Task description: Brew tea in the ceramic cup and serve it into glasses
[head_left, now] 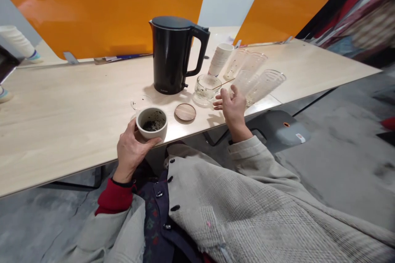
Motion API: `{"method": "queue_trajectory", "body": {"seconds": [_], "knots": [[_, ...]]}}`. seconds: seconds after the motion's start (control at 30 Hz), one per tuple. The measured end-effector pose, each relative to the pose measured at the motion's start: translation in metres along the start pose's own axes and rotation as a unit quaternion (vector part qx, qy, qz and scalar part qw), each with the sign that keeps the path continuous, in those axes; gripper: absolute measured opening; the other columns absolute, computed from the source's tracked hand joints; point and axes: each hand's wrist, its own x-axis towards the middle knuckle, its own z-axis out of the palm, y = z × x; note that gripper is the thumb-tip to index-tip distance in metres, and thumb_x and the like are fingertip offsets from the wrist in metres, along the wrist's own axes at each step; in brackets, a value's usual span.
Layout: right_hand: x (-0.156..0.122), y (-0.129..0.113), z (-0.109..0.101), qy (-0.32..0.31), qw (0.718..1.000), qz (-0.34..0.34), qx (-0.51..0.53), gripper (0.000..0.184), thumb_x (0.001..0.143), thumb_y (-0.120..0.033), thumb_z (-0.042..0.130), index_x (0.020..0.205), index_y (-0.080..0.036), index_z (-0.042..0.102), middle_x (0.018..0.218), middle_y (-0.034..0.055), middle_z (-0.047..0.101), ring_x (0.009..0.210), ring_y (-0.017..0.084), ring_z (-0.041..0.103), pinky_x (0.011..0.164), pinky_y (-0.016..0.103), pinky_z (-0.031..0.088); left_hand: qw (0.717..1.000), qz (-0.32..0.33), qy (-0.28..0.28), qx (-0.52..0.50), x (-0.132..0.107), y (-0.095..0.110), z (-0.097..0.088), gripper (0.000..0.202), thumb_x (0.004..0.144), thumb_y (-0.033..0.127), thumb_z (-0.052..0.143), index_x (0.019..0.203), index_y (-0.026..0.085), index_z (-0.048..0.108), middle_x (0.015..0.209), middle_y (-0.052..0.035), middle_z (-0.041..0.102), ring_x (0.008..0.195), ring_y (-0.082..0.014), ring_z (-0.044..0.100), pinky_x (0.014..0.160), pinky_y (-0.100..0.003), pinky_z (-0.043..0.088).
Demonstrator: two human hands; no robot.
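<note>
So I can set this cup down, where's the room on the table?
The widest bare wood on the table lies left of the black kettle and the cup in the left hand. Right of the kettle it is crowded: the ribbed glass bowl, the glass tumblers and the right hand sit close together.

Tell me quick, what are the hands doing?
Left hand: closed, holding a white ceramic cup.
Right hand: open, holding nothing, beside a ribbed glass bowl.

Left hand (130,152) grips a ceramic cup (157,130); right hand (232,107) hovers beside glass tumblers (264,87).
</note>
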Motion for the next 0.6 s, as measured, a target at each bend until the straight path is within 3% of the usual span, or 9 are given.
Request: {"method": "queue_trajectory", "body": {"seconds": [0.1, 0.17, 0.3, 0.43, 0.6], "knots": [[0.012, -0.003, 0.009, -0.012, 0.999, 0.032, 0.032, 0.093, 0.096, -0.054, 0.075, 0.169, -0.010, 0.037, 0.074, -0.0059, 0.070, 0.053, 0.015, 0.070, 0.042, 0.022, 0.054, 1.000, 0.005, -0.001, 0.006, 0.001, 0.001, -0.001, 0.092, 0.073, 0.064, 0.097, 0.150, 0.030, 0.059, 0.129, -0.0068, 0.085, 0.115, -0.0347, 0.084, 0.091, -0.043, 0.068], [0.020, -0.004, 0.015, -0.018, 0.998, 0.042, 0.044, 0.087, 0.098, -0.052, 0.075, 0.168, -0.013, 0.040, 0.070, -0.0079, 0.068, 0.051, 0.014, 0.067, 0.040, 0.021, 0.050, 1.000, 0.003, -0.002, 0.012, 0.001, 0.002, -0.001, 0.092, 0.073, 0.064, 0.097, 0.150, 0.030, 0.059, 0.129, -0.0068, 0.085, 0.115, -0.0347, 0.084, 0.091, -0.042, 0.068], [0.031, -0.004, 0.022, -0.018, 0.996, 0.052, 0.069, 0.071, 0.098, -0.053, 0.077, 0.154, -0.018, 0.050, 0.067, -0.0091, 0.066, 0.048, 0.012, 0.064, 0.037, 0.016, 0.044, 1.000, -0.009, -0.015, 0.009, 0.001, 0.004, -0.002, 0.092, 0.072, 0.061, 0.098, 0.150, 0.029, 0.060, 0.131, -0.0064, 0.084, 0.118, -0.0337, 0.083, 0.096, -0.041, 0.067], [0.033, -0.003, 0.026, -0.009, 0.994, 0.069, 0.088, 0.060, 0.100, -0.051, 0.077, 0.144, -0.020, 0.049, 0.065, -0.0088, 0.066, 0.046, 0.011, 0.062, 0.036, 0.014, 0.039, 1.000, -0.022, -0.016, 0.003, 0.000, 0.005, -0.003, 0.092, 0.071, 0.060, 0.099, 0.149, 0.030, 0.062, 0.133, -0.0060, 0.084, 0.122, -0.0341, 0.082, 0.103, -0.042, 0.065], [0.034, -0.007, 0.030, -0.029, 0.991, 0.096, 0.090, 0.047, 0.099, -0.051, 0.077, 0.128, -0.024, 0.052, 0.064, -0.0086, 0.068, 0.045, 0.010, 0.059, 0.036, 0.013, 0.035, 1.000, -0.018, -0.015, -0.008, 0.000, 0.005, -0.003, 0.092, 0.070, 0.060, 0.099, 0.148, 0.029, 0.063, 0.132, -0.0063, 0.084, 0.121, -0.0345, 0.082, 0.098, -0.041, 0.066]]}}
